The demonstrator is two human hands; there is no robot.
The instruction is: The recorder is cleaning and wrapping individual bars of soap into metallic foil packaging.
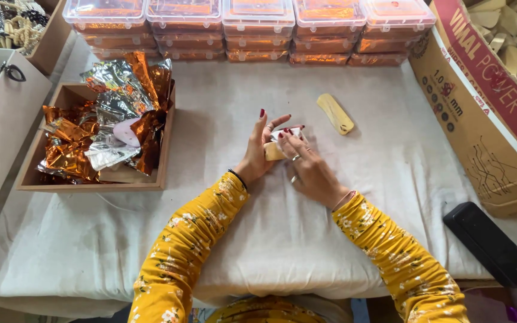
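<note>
While our left hand (257, 157) and right hand (307, 168) both pinch the little wooden piece (273, 152) mid-worktop, near the white paper (282, 134), we'd say it's light, stiff and smooth, so grip its edges. Another wooden piece (335, 113) lies far right.

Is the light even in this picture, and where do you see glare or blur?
Head view: soft, even light on the white cloth; glare on the crumpled foil in the wooden tray; faint shadow under the hands, left hand and right hand; edges slightly bent, all fairly sharp.
</note>
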